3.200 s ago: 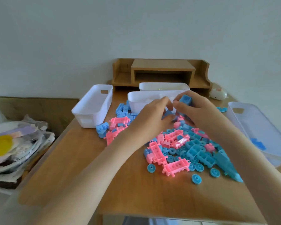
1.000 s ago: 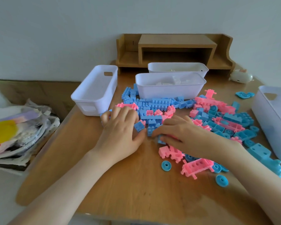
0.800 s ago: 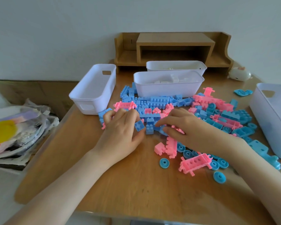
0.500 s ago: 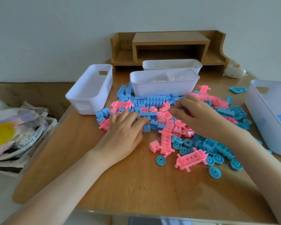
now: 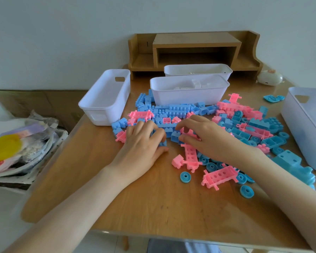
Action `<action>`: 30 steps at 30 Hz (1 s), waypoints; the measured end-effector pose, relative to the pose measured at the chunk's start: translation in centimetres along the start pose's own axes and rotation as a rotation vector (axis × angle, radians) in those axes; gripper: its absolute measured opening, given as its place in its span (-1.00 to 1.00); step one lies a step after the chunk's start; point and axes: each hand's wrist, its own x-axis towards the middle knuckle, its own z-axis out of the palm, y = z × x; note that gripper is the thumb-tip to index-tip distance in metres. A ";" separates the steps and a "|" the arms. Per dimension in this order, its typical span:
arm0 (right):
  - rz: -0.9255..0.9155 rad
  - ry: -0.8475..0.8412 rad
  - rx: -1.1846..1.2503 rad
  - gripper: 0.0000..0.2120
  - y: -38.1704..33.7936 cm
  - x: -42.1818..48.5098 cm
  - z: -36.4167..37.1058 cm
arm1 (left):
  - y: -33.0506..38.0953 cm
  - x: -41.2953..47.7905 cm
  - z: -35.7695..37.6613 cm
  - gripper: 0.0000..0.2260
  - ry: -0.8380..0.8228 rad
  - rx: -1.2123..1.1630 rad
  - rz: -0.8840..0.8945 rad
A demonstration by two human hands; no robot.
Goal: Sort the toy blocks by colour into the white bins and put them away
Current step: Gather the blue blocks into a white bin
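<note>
Loose blue blocks and pink blocks lie heaped on the wooden table, with blue wheels and a pink chassis piece nearer me. My left hand lies on the pile's left edge, its thumb and curled fingers gripping a small blue block. My right hand sits just right of it, with fingers and thumb curled round a pink block. There are several white bins: an empty left bin, a middle bin holding white pieces, a back bin, and a right bin holding blue pieces.
A wooden desk organiser stands against the wall behind the bins. A small white gadget sits at the back right. Left of the table lies a heap of plastic bags in front of cardboard.
My right hand has slid left across the pile, closer to my left hand, and curled onto a pink block. My left hand stays on the blue blocks.
</note>
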 end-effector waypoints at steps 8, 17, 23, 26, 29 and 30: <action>0.081 -0.168 -0.080 -0.58 -0.8 0.6 -0.4 | 0.0 0.0 0.1 -0.77 -0.017 -0.027 0.054; -0.001 -0.067 -0.130 -0.76 -1.2 0.3 0.0 | 0.3 0.0 -0.3 -0.90 -0.053 -0.134 0.086; -0.065 -0.112 -0.199 -0.68 -1.6 0.5 0.5 | 0.3 0.1 -0.5 -0.93 -0.087 -0.197 0.054; -0.070 -0.120 -0.200 -0.77 -1.6 0.5 0.4 | 0.2 0.0 0.0 -0.90 -0.091 -0.178 0.049; -0.070 -0.107 -0.202 -0.80 -1.5 0.5 0.3 | 0.1 0.0 0.2 -0.90 -0.092 -0.142 0.051; -0.070 -0.100 -0.193 -0.80 -1.5 0.5 0.3 | 0.1 0.1 0.2 -0.87 -0.098 -0.131 0.049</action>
